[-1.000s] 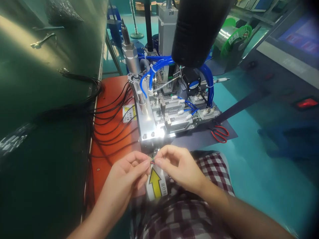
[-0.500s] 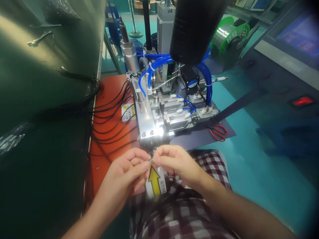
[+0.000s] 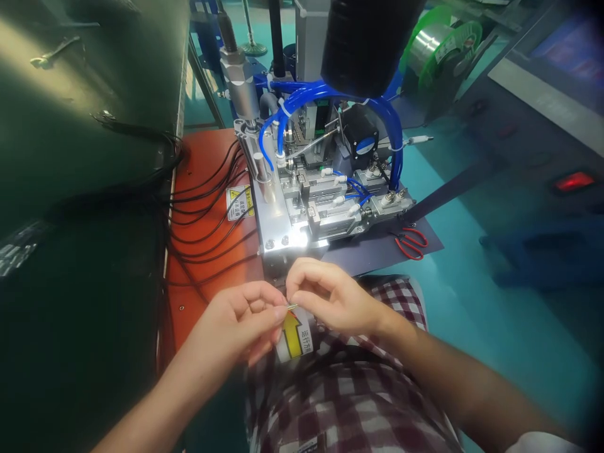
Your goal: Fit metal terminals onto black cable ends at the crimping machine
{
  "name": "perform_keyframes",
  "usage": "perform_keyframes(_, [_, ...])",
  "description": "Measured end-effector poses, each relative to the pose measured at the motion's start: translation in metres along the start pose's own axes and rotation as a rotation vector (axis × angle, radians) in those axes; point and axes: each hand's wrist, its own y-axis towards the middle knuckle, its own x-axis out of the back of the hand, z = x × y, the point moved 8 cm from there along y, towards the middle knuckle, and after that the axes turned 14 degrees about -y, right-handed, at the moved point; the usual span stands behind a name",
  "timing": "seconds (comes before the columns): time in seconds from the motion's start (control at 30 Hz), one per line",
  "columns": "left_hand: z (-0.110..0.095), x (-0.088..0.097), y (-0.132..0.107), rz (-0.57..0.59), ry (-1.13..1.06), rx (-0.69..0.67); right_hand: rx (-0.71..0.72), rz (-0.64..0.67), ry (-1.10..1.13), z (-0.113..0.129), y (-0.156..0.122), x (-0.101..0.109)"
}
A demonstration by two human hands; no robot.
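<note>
My left hand [image 3: 248, 318] is closed in a pinch, thumb against forefinger, on a small thin brassy metal piece [image 3: 292, 306]. Its exact kind is too small to make out. From the other side my right hand [image 3: 330, 296], thumb and forefinger pressed together, meets the right end of the same piece. Just below the fingertips shows a white label with a yellow arrow [image 3: 293, 340] on a rounded machine part. Beyond both hands stands the metal machine [image 3: 276, 220], with blue air tubes [image 3: 306, 97] arching over it.
Black cables [image 3: 202, 236] run from the dark green bench [image 3: 85, 327] at left across the orange base plate [image 3: 189, 308] to the machine. Red-handled snips [image 3: 413, 244] lie at right. A green wire spool [image 3: 427, 53] stands at the back, and a dark cylinder [image 3: 370, 47] hangs overhead.
My right hand has turned and its fingers have curled more, and the metal piece now lies flatter between the fingertips. The whole view has shifted slightly.
</note>
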Motion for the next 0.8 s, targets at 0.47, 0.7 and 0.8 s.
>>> perform_keyframes(0.47, [-0.003, -0.003, 0.002, -0.153, -0.124, -0.045, -0.397, -0.196, 0.088, -0.022, -0.018, -0.002])
perform_keyframes(0.7, [-0.002, 0.000, 0.002, -0.173, -0.127, -0.070, -0.396, -0.234, 0.095, -0.022, -0.017, -0.008])
perform_keyframes(0.8, [-0.002, 0.000, 0.004, -0.171, -0.141, -0.085, -0.401, -0.240, 0.115, -0.024, -0.019, -0.010])
